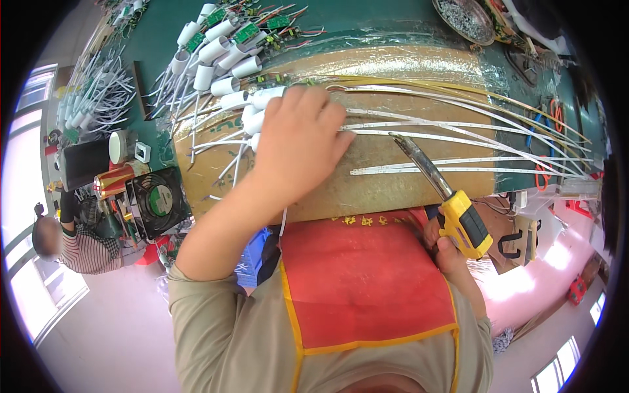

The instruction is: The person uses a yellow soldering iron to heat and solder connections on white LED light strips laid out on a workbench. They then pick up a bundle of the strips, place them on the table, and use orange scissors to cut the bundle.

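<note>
My left hand [303, 134] is bent down over white cylindrical caps [253, 120] with cords, beside the left ends of narrow white strips [426, 133]. Its fingers curl downward and their tips are hidden, so what they grip cannot be made out. The thumb touches or lies just beside one strip. My right hand [448, 254] is wrapped round the handle of a yellow and black soldering gun [466, 224]. The gun's long metal barrel points up and left, and its dark tip is over the board, close to the strips.
A brown board [393, 190] covers the near part of the green table [367, 19]. White tubes with green circuit boards [216, 49] are heaped at the back left. A black fan [157, 202] stands left, a metal dish [464, 21] at the far right. Another person [88, 242] is at far left.
</note>
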Demonstrator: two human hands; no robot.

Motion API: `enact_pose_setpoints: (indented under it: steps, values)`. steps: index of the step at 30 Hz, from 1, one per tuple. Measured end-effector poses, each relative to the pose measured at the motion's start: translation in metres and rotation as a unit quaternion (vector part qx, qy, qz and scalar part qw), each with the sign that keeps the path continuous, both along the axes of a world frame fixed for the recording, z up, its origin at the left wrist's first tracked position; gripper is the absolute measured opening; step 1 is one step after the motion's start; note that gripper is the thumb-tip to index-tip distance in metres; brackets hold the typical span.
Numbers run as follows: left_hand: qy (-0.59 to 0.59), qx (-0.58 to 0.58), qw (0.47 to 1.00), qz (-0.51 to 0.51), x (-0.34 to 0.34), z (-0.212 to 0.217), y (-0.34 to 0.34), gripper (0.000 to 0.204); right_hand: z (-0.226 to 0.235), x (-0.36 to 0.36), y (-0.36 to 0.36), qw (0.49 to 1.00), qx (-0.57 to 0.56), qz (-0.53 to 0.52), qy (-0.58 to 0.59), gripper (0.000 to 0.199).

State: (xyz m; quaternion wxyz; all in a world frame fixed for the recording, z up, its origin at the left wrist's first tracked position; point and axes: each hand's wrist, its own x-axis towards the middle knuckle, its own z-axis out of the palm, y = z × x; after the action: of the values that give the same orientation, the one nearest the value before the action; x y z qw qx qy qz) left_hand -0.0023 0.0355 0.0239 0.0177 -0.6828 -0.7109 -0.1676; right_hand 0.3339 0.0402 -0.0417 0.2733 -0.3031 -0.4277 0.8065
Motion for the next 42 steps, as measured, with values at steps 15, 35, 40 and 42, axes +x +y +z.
enact_pose_setpoints:
  steps: [15,35,40,42]
  values:
    - [0.096,0.009,0.985,0.141,-0.139,-0.007,0.082,0.03,0.01,0.001,0.001,0.999,0.033,0.015,-0.037,0.019]
    - [-0.042,-0.088,0.99,-0.106,0.03,-0.007,-0.067,0.03,-0.008,0.017,-0.002,0.982,0.119,0.071,-0.127,0.02]
    - [-0.059,-0.03,0.996,-0.055,0.045,-0.024,-0.067,0.026,-0.008,0.021,-0.003,0.979,0.115,0.093,-0.138,0.023]
    - [-0.07,-0.02,0.995,-0.07,0.045,-0.025,-0.067,0.024,-0.009,0.023,-0.006,0.982,0.099,0.084,-0.139,0.022]
